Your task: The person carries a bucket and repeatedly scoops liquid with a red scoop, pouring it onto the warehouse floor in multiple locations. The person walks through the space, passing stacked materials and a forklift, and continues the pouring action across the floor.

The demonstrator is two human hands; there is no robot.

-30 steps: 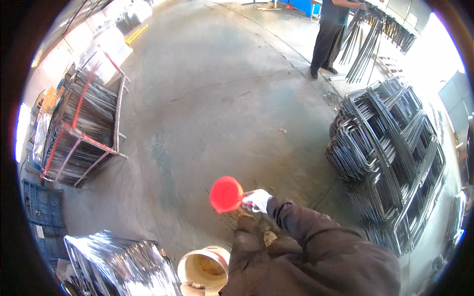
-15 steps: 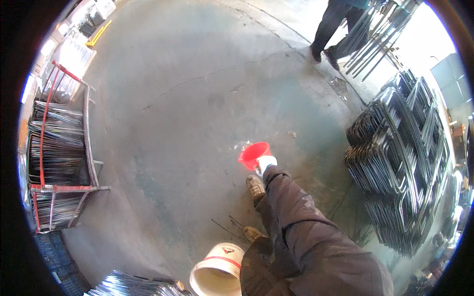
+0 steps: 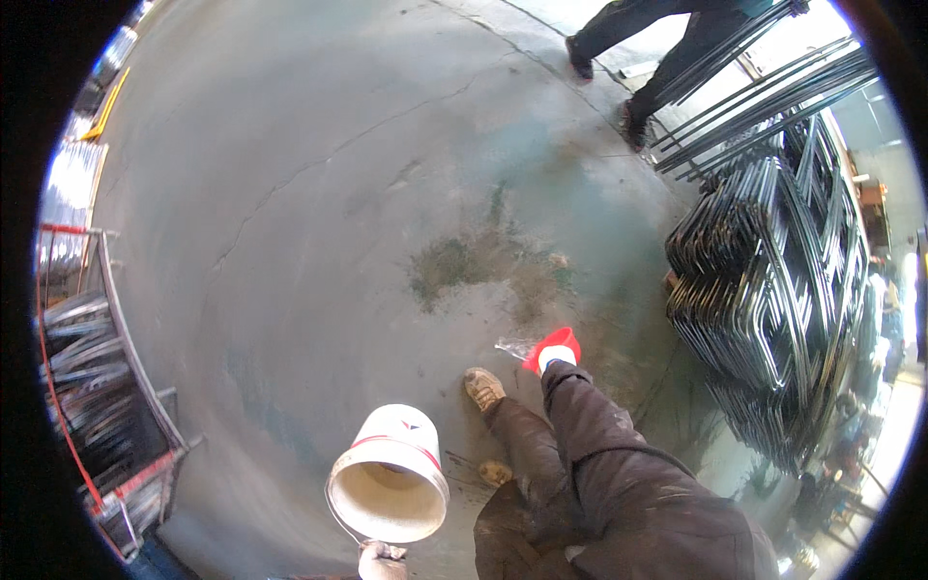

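My right hand (image 3: 557,357), in a white glove, is closed on a red plastic dipper (image 3: 560,339), which is tilted low over the floor. Clear liquid (image 3: 516,346) streams off its left side. At the lower edge, my left hand (image 3: 383,562) grips the thin wire handle of a white bucket (image 3: 398,425) with a red band. The bucket tips with its mouth toward me; its inside looks pale, and I cannot tell how much is in it. A dark wet patch (image 3: 493,266) spreads over the concrete ahead of my boots (image 3: 483,388).
Bundled black metal frames (image 3: 764,290) are stacked at the right. Beyond them, a person (image 3: 667,68) walks with long dark rods (image 3: 773,92). A red-and-grey rack (image 3: 126,338) of metal parts stands at the left. Cracks run across the concrete floor (image 3: 319,126).
The dipper has moved right and down and tilted over, and a wet patch has appeared. The bucket has come up and left, with my left hand now showing. The person's legs have moved into a wider stride.
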